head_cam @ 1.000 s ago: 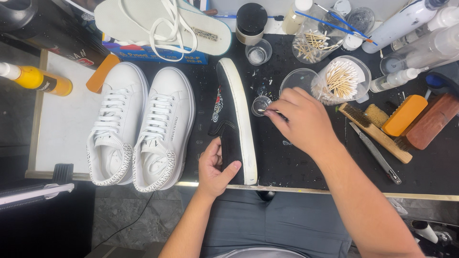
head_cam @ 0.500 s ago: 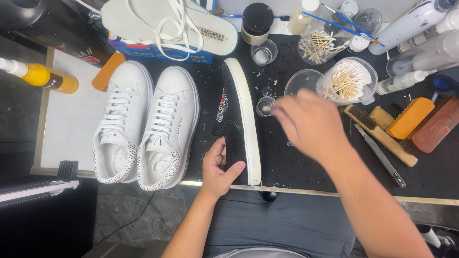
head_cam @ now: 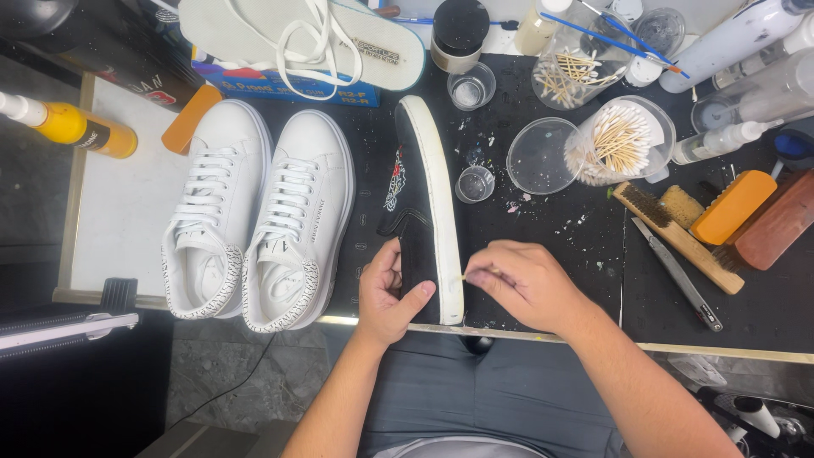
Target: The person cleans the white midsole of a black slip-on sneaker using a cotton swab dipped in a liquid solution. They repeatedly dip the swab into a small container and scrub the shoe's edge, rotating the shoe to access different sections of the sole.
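Two hands work at lower centre: left hand (head_cam: 388,293) grasps the black slip-on shoe (head_cam: 421,212); right hand (head_cam: 519,284) pinches a thin stick (head_cam: 464,276) against its white sole.

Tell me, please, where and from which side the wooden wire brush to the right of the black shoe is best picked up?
Probably by the bare wooden handle end nearest the table's front edge, coming from above with the right hand. The wire brush lies flat and slanted. Its bristled head points up towards the cotton swab jar. A metal knife lies close along its lower side, so grip across the handle's width.
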